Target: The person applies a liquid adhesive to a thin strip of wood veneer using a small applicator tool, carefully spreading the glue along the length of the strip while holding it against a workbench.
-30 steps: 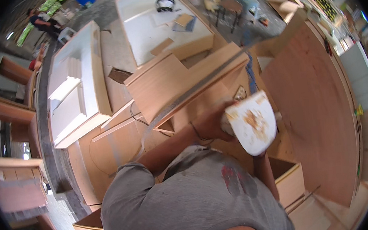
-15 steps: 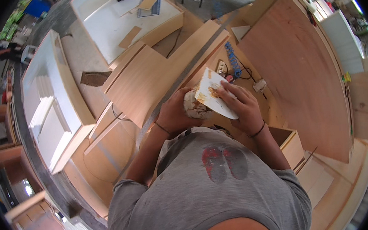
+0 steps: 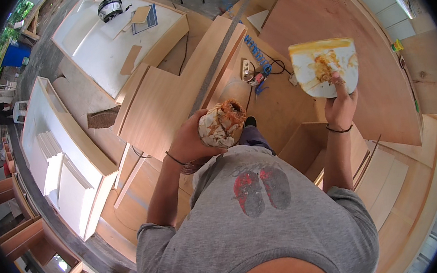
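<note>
My left hand [image 3: 192,141] grips a round white can [image 3: 222,124] smeared with brown glue, held in front of my chest with its open top facing up. My right hand [image 3: 341,106] is raised to the right and holds a flat white scraper card [image 3: 325,67] by its lower edge; the card is stained with orange-brown glue. The two hands are apart, roughly a forearm's length from each other. My grey shirt fills the lower middle of the view.
Plywood panels [image 3: 168,96] and a large board [image 3: 355,31] lie around me. A white cabinet [image 3: 69,149] stands at left, a white panel [image 3: 111,42] with a tape roll [image 3: 110,8] behind. A power strip with a blue coiled cord [image 3: 255,65] lies ahead. An open wooden box [image 3: 307,144] is by my feet.
The card was held over the can with both hands together. Now my right hand has lifted the card up and to the right, away from the can.
</note>
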